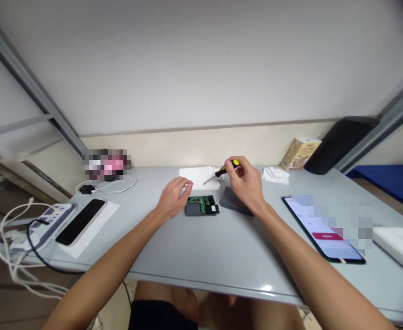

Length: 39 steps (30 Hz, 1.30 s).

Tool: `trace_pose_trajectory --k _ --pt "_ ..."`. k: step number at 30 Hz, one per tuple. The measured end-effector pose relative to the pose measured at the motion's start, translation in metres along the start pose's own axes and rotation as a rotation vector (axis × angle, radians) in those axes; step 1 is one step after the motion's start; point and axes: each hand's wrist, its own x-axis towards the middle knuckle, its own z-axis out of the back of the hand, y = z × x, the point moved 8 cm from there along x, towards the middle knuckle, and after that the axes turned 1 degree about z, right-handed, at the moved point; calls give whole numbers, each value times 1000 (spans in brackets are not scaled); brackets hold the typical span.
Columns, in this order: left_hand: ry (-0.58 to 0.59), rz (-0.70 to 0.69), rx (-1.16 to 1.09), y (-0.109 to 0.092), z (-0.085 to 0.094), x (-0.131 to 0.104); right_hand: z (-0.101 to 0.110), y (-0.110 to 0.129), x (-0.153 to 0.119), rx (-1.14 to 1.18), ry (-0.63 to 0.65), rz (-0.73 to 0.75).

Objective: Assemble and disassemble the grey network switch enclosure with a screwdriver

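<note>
Grey surface [208,256] spreads beneath the right hand [245,181], closed in a grip, and the left hand [173,196], fingers bent. White paper [191,176] lies beyond them. Dark cover [230,200] sits below the right hand; the green circuit board [203,207] lies just beside the left — whether gripped, I cannot tell. Slimmest is the screwdriver [220,172] — held in the right hand, tip over the paper.

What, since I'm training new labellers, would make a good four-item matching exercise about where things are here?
1. Yellow-and-black screwdriver
2. Green circuit board with a dark grey block
3. Flat, black-screened phone
4. Yellow printed box

A. Lying flat on white paper
B. Next to the black cylinder
C. Held in the right hand
D. Right by the left hand

Pairs: 1-C, 2-D, 3-A, 4-B
</note>
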Motion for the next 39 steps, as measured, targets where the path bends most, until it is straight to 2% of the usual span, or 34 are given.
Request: trace_pose_trajectory --k 4,7,13,22,39 --pt "28 59 -5 8 -10 -1 -5 4 -3 245 0 -75" --pt "56 69 -28 11 -17 -1 -12 3 -6 331 29 -111" --pt "84 55 -53 11 -20 0 -19 -3 -8 346 55 -131" --pt "107 7 -10 13 -21 -1 -17 -6 -6 355 28 -155" --pt "88 7 -18 12 -19 -2 -17 -8 -6 408 9 -208"
